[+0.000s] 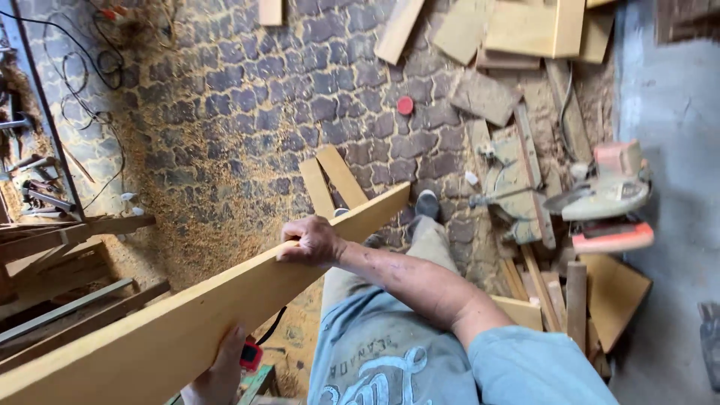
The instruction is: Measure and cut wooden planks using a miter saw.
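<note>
Plywood board [225, 307], long and pale yellow, runs on a slant from the lower left corner up toward the middle of the view, held on edge above the floor in front of the person's body. The right hand [309, 241] rests on its upper edge about two thirds of the way along, palm down, fingers [289, 251] curled over the far side and pressed together against the wood. The left hand [220, 375] supports the board from beneath near the bottom of the view, fingers wrapped up around the lower edge; only part of this hand shows, and its thumb is hidden behind the board. Just beside the left hand a small red and black device [250, 354] with a dark cord shows under the board.

Below, the cobbled floor [247, 90] is strewn with sawdust, thickest along the left. Two short wooden strips [330, 180] lie on the stones just past the far end of the board. A red round lid [405, 105] lies farther off. At the right a mitre saw [600, 199] with orange parts sits among offcuts, and more pale boards [525, 30] lie stacked near the top edge. The person's grey shoe [427, 204] stands near the board's far tip.
</note>
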